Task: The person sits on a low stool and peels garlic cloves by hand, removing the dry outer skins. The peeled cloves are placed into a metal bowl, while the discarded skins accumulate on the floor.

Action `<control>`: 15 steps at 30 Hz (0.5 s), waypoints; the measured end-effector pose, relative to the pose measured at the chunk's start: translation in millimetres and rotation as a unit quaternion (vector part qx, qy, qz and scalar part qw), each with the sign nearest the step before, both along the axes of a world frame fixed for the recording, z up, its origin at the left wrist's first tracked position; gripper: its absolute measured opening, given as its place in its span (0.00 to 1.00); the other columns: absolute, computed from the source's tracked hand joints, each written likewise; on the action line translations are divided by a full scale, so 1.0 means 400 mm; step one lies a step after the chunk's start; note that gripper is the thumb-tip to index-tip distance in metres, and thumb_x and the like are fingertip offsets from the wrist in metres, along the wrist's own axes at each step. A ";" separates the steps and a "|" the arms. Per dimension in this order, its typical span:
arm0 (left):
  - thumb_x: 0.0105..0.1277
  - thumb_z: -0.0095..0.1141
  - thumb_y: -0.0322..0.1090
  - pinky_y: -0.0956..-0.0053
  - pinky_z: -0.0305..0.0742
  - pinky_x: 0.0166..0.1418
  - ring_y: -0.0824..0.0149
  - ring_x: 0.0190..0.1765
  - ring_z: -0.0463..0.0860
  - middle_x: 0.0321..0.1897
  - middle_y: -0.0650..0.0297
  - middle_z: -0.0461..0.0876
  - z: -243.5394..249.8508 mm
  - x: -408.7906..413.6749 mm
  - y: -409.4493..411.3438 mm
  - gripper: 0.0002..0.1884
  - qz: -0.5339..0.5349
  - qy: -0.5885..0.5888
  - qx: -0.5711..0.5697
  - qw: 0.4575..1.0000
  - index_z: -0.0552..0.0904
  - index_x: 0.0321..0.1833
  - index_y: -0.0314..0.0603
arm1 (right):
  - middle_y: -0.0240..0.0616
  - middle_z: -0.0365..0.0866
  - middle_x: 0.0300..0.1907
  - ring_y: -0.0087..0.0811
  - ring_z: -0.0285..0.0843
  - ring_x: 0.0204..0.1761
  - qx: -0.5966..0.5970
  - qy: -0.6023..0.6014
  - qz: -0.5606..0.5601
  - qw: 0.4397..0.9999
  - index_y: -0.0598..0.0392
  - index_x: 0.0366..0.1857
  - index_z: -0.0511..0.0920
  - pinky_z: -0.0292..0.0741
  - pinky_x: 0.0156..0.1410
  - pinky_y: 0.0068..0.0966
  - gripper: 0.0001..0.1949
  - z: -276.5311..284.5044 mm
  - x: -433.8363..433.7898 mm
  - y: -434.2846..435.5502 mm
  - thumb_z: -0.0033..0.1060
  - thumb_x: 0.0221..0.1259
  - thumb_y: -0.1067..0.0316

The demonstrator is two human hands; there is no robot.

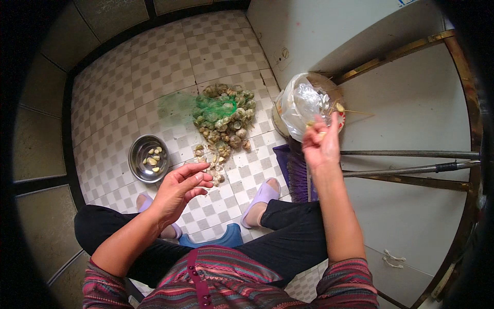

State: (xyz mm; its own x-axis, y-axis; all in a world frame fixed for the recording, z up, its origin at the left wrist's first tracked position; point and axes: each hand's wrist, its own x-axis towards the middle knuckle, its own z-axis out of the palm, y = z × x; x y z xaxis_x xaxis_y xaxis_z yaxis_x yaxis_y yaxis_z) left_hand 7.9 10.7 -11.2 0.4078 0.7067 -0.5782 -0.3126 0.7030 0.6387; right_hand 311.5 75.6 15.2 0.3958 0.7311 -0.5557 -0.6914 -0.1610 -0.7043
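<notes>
My left hand [185, 185] hovers over the floor with its fingers apart and nothing in it. Just beyond its fingertips lie loose garlic cloves and skins [216, 160]. My right hand [322, 143], blurred, is above a waste bin lined with a clear plastic bag [295, 104]. Its thumb stands away from the fingers; pale bits show close to the fingers, apparently loose, and a pale yellowish piece [339, 107] is by the thumb tip. Several peeled garlic cloves [153, 159] rest in a steel bowl [132, 154] at left. Garlic bulbs [241, 114] are heaped in and around a green mesh bag [177, 108].
A purple broom [298, 174] and a purple dustpan [281, 154] stand beside the bin, their metal handles [405, 166] running right. Pale cabinet doors [405, 116] flank the right side. My feet in lilac slippers [264, 197] and a blue stool [227, 235] are near me on the tiled floor.
</notes>
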 end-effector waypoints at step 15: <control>0.54 0.63 0.27 0.71 0.64 0.61 0.66 0.59 0.68 0.54 0.58 0.70 0.026 0.037 -0.004 0.20 -0.032 0.151 0.377 0.913 0.77 0.52 0.38 | 0.32 0.65 0.38 0.22 0.63 0.35 0.003 0.218 0.472 0.854 0.53 0.71 0.36 0.65 0.45 0.19 0.51 0.028 -0.327 -0.113 0.23 0.52 0.21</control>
